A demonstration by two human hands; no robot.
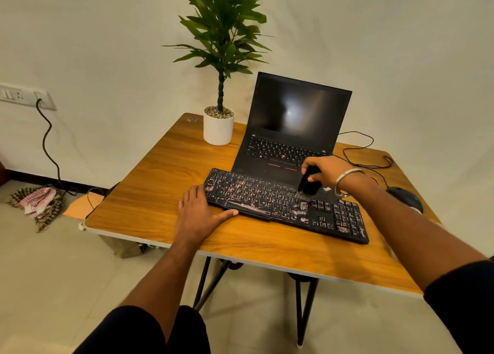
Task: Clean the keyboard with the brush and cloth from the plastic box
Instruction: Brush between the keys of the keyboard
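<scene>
**A:** Eyes on the keyboard (286,206) — black, lying slantwise across the wooden worktop (160,182), its far edge just in front of the open laptop (291,129). Pale smears and dust show on the spacebar and the keys toward the right.

**B:** And the brush (307,185) is down on it. Bristles touching the keys right of centre, dark handle tilted up and away.

**A:** The right hand (324,170) has it — fingers curled round the handle from above, a metal bangle (347,181) on the wrist. I'd say that steep tilt is there to get the bristle tips into the gaps between keys.

**B:** The left hand (199,213)?

**A:** Flat and open on the worktop, holding nothing, fingertips against the keyboard's left end and the thumb along its near edge. That reads as bracing, so the board doesn't skid under the brush.

**B:** Cloth? Plastic box?

**A:** Neither in view on the worktop. There's a checked fabric heap (40,200) on the floor by the wall, but whether that's the cloth I can't tell from here.

**B:** Around the edges — a potted plant (219,125) at the far left of the laptop, a mouse (406,197) well off to the right, half behind the right forearm.
</scene>
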